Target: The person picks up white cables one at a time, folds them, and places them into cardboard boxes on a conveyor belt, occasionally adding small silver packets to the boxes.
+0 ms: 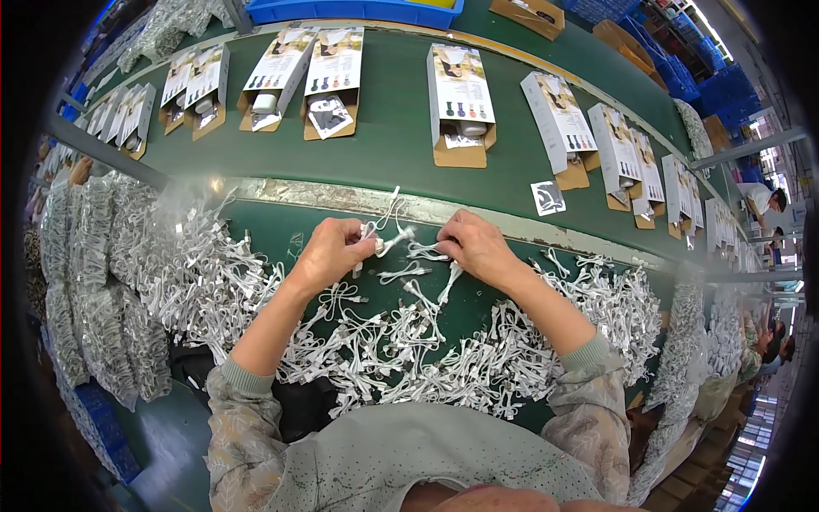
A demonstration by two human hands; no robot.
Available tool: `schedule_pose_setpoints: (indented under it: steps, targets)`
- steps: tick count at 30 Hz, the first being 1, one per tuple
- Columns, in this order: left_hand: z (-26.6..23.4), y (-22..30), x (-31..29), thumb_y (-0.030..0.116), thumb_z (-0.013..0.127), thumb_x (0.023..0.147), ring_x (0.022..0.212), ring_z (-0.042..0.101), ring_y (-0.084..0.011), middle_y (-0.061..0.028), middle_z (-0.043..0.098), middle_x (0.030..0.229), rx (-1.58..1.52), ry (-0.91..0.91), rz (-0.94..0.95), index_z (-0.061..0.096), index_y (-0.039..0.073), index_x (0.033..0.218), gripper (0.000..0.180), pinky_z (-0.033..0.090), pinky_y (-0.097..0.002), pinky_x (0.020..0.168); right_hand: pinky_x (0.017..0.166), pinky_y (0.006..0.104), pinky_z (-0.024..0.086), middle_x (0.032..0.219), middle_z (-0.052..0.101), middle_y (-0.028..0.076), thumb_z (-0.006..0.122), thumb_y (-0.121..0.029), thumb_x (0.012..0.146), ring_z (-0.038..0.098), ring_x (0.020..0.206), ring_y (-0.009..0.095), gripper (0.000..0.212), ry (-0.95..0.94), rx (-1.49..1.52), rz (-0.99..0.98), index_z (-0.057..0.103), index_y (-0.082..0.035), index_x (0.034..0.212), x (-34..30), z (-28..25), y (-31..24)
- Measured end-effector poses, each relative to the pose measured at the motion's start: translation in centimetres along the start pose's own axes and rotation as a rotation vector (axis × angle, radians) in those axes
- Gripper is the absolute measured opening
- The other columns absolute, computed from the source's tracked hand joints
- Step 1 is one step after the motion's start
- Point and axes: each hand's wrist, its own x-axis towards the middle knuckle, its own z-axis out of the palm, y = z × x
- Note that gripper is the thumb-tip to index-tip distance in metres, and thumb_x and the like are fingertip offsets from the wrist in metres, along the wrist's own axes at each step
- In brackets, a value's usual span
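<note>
Left hand pinches a looped white cable, right hand a similar cable; white cable heap lies below both grips.

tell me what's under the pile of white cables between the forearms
Green tabletop shows through gaps between the white cables; whatever else lies beneath the densest parts is covered and cannot be seen.

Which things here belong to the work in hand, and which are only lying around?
Seems part of the work:
white cable in left hand
another cable in right hand
white cable pile
open boxes, perhaps

Seems only lying around:
blue tray
brown carton
</note>
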Motion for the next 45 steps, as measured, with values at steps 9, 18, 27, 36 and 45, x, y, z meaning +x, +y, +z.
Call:
schedule_pose_setpoints:
  steps: [9,18,27,36,45]
  targets:
    - [0.1,-1.5,5.9,0.016,0.063,0.080,0.057,0.056,-0.0091,-0.0054,0.063,0.066,-0.348,0.392,0.046,0.063,-0.003,0.083,0.020,0.044,-0.0252,0.054,0.063,0.0398,0.050,0.067,0.063,0.017,0.061,-0.017,0.077,0.063,0.064,0.033,0.017,0.439,-0.194,0.322,0.064,-0.001,0.074,3.6,-3.2,4.8]
    - [1.8,1.5,15.7,0.023,0.067,0.067,0.073,0.064,-0.0341,-0.0184,0.065,0.073,-0.035,0.639,0.003,0.067,-0.001,0.073,0.024,0.049,-0.0408,0.071,0.069,0.0457,0.049,0.074,0.064,0.021,0.061,-0.017,0.079,0.062,0.073,0.038,0.017,0.613,-0.408,0.423,0.064,-0.001,0.073,7.7,-3.0,12.3]
    - [2.3,2.3,17.9,0.020,0.064,0.081,0.057,0.059,-0.0100,-0.0074,0.065,0.067,-0.471,0.474,0.068,0.064,-0.003,0.072,0.025,0.047,-0.0224,0.048,0.081,0.0403,0.049,0.104,0.057,0.015,0.053,0.002,0.073,0.056,0.096,0.033,0.028,0.358,-0.436,-0.106,0.058,-0.003,0.101,5.6,-3.6,3.3]
    - [-2.7,-2.6,10.0,0.033,0.051,0.090,0.049,0.050,-0.0100,-0.0058,0.060,0.069,-0.467,0.175,-0.151,0.061,-0.001,0.090,0.035,0.040,-0.0255,0.044,0.076,0.0393,0.047,0.100,0.059,0.014,0.057,-0.006,0.077,0.056,0.096,0.031,0.021,-0.148,-0.183,-0.260,0.062,-0.003,0.097,4.9,2.5,0.0]
    - [-5.9,-4.3,4.8,0.014,0.061,0.086,0.074,0.057,-0.0085,-0.0043,0.065,0.093,-0.820,0.269,-0.224,0.057,0.005,0.107,0.023,0.047,-0.0228,0.064,0.051,0.0209,0.049,0.070,0.058,0.002,0.064,-0.026,0.085,0.054,0.055,0.008,0.024,0.101,1.014,0.597,0.060,-0.003,0.090,13.6,3.0,0.4]
